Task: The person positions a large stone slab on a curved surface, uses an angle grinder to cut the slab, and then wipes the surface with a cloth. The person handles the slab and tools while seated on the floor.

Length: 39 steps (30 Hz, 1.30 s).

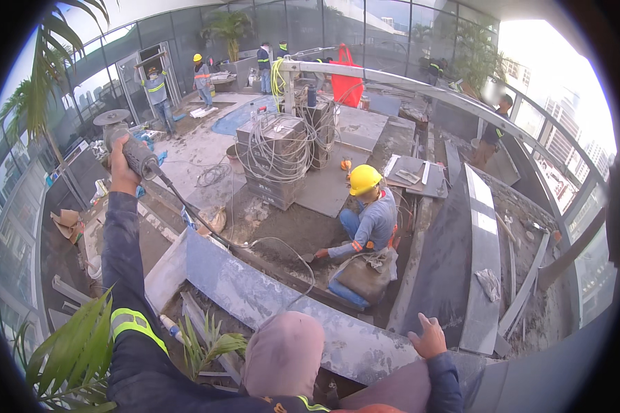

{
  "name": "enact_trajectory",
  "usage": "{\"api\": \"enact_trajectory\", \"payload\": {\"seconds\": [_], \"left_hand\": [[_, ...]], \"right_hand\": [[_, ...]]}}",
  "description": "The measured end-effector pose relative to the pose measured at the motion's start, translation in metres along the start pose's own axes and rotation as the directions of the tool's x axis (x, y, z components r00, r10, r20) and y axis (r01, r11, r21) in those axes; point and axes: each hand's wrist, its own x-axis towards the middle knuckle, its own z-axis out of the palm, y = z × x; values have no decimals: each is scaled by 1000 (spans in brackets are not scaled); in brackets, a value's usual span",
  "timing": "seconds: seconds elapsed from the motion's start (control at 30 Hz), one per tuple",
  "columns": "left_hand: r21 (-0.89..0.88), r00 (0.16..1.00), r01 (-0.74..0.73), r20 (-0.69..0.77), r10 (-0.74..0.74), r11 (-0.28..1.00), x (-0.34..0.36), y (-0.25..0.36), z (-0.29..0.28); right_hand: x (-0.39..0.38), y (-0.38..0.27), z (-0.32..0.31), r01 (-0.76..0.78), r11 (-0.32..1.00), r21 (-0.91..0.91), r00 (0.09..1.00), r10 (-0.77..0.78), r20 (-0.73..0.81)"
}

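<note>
My left hand (122, 165), its arm stretched up and out, grips an angle grinder (134, 153) by its body. The grinder's round disc (110, 118) points upward, and its dark cord (186, 206) runs down toward the long grey slab (269, 289) in front of my knees. Close to the right end of that slab is my right hand (428, 337), holding nothing, with its fingers apart. Whether it touches the slab I cannot tell.
A co-worker in a yellow helmet (365, 180) crouches ahead over dirt with a trowel. Behind stand stacked dark blocks (272, 162) draped with cable, under a metal beam (393, 79). Long panels (482, 261) lie right. Palm leaves (76, 344) rise beside my left arm. Several people work farther back.
</note>
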Motion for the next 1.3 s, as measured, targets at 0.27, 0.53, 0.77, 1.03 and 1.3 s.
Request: {"api": "enact_trajectory", "payload": {"seconds": [0.27, 0.53, 0.77, 1.03, 1.3], "left_hand": [[45, 999, -9, 36, 8, 999, 0, 16, -12], [100, 991, -72, -104, 82, 992, -23, 20, -40], [115, 981, 30, -191, -7, 993, -64, -22, -151], [178, 887, 314, -405, -222, 933, -147, -128, -351], [10, 715, 494, -575, -399, 870, -211, -234, -460]], "right_hand": [[0, -5, -13, -3, 999, 39, 1000, 4, -15], [2, 2, -4, 116, 993, -1, 993, -116, 9], [9, -5, 8, 52, 998, 16, 992, -54, 112], [19, 24, 22, -79, 990, -114, 969, 103, 225], [33, 83, 29, -106, 928, -356, 963, 185, 195]]}}
